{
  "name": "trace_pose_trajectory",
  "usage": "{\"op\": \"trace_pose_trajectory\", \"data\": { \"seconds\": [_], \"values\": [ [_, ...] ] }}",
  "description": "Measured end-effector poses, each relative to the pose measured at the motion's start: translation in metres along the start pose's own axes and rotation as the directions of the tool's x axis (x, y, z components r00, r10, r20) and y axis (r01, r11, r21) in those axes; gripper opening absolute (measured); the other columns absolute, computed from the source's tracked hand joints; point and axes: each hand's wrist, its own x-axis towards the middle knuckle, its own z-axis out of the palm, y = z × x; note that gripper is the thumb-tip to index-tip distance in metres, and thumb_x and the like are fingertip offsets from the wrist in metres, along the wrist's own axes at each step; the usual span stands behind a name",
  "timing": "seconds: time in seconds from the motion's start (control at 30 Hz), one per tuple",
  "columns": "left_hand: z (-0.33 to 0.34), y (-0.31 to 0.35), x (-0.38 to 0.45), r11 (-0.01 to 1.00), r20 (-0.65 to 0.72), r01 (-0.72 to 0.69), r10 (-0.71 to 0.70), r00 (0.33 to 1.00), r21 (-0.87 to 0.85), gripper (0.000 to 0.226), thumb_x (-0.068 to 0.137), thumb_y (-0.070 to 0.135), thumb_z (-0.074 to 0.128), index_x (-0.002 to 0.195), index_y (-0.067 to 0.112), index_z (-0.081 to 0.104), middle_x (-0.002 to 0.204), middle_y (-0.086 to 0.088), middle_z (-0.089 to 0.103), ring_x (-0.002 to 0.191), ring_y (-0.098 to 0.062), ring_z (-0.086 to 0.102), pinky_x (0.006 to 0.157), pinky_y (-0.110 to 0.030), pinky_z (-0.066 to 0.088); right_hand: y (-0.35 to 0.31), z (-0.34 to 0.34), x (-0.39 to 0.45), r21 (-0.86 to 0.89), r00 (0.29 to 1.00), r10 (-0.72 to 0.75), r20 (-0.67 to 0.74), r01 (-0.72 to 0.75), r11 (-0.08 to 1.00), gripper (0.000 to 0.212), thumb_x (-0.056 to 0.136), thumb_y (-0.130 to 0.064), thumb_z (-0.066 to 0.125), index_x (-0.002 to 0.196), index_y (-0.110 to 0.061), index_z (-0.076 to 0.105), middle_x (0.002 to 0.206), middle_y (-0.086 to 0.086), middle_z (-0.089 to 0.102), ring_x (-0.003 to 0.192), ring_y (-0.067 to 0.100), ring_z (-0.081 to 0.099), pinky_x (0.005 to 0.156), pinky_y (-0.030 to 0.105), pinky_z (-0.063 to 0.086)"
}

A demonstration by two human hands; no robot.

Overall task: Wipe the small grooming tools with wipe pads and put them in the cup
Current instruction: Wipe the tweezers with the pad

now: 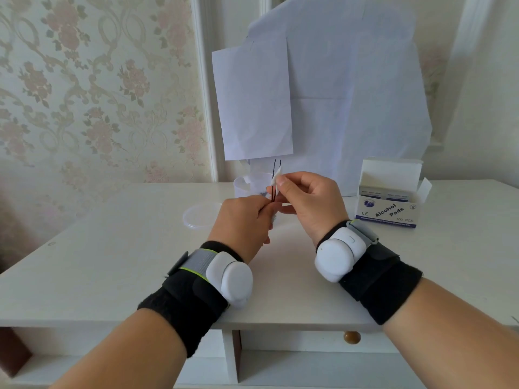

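Landmark: cup (248,184). Directly before cup, both hands block approach. Round lid (200,217) lies front-left of cup. Open pad box (389,202) stands well right. Paper sheets (323,88) rise just behind. Bare tabletop (112,248) far left.

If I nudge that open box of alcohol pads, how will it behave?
The box of alcohol pads looks like thin cardboard, so probably light and easy to slide on the smooth white desk. Its raised lid flap would likely flex or crush.

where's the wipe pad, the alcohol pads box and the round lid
wipe pad (277,175), head view, its white upper edge
alcohol pads box (389,211), head view, printed front
round lid (200,215), head view, its flat middle
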Motion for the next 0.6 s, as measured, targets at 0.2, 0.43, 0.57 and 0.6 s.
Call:
{"op": "trace_pose_trajectory", "data": {
  "seconds": [0.2, 0.43, 0.57, 0.6],
  "values": [
    [-0.0007, 0.0020, -0.0007, 1.000, 0.002, 0.000, 0.000, 1.000, -0.017, 0.028, 0.098, 0.027, 0.054, 0.083, 0.009, 0.069, 0.065, -0.007, 0.064, 0.046, -0.015, 0.060, 0.045, -0.014, 0.046, -0.0029, 0.0031, -0.0023, -0.018, 1.000, -0.016, 0.025, 0.016, 1.000, 0.020, 0.089, -0.014, 0.065, 0.072, -0.018, 0.075, 0.070, -0.002, 0.074, 0.067, 0.012, 0.070, 0.068, 0.033, 0.060],
    [-0.0011, 0.0031, -0.0012, 1.000, 0.017, 0.001, -0.001, 1.000, -0.019, 0.031, 0.098, 0.029, 0.052, 0.075, 0.012, 0.065, 0.065, -0.007, 0.063, 0.043, -0.012, 0.058, 0.044, -0.014, 0.045, -0.0017, 0.0038, -0.0031, -0.068, 0.998, -0.026, 0.058, 0.030, 0.997, 0.018, 0.090, -0.018, 0.065, 0.076, -0.019, 0.076, 0.074, -0.002, 0.075, 0.073, 0.014, 0.071, 0.079, 0.042, 0.060],
    [-0.0019, 0.0050, -0.0022, 1.000, 0.001, -0.019, 0.019, 1.000, -0.009, 0.036, 0.098, 0.026, 0.053, 0.062, 0.027, 0.054, 0.060, -0.003, 0.060, 0.042, -0.012, 0.056, 0.043, -0.012, 0.042, -0.0001, 0.0041, -0.0022, -0.069, 0.997, 0.006, 0.077, 0.000, 0.998, 0.016, 0.088, -0.015, 0.065, 0.081, -0.023, 0.077, 0.079, -0.004, 0.077, 0.079, 0.014, 0.072, 0.084, 0.044, 0.058],
    [-0.0020, 0.0052, -0.0024, 1.000, 0.001, -0.021, 0.021, 1.000, -0.003, 0.035, 0.098, 0.026, 0.052, 0.063, 0.026, 0.055, 0.060, -0.005, 0.060, 0.044, -0.014, 0.057, 0.044, -0.012, 0.043, 0.0001, 0.0041, -0.0023, -0.068, 0.996, 0.018, 0.085, -0.012, 0.998, 0.016, 0.086, -0.014, 0.064, 0.082, -0.022, 0.077, 0.080, -0.003, 0.077, 0.081, 0.015, 0.073, 0.085, 0.045, 0.058]
  ]
}}
